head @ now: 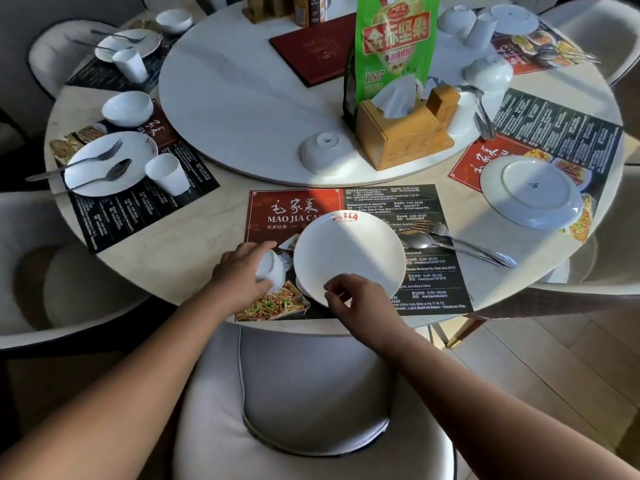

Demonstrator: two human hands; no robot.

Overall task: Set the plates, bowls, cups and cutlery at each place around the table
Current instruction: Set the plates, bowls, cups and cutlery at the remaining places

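Round marble table (180,258) fills the frame, its turntable (242,98) carrying a wooden tissue box (398,136) with a tissue poking out. At lower centre, a white plate (349,251) lies on the placemat (429,278); the right hand (360,299) pinches its near rim. Left of it, the left hand (239,271) grips a tilted white cup (273,268), apparently empty.

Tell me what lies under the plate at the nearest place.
The plate rests on a printed placemat, its red header and black text showing around it. A white edge peeks out beneath the near rim; what it is stays hidden by the right hand.
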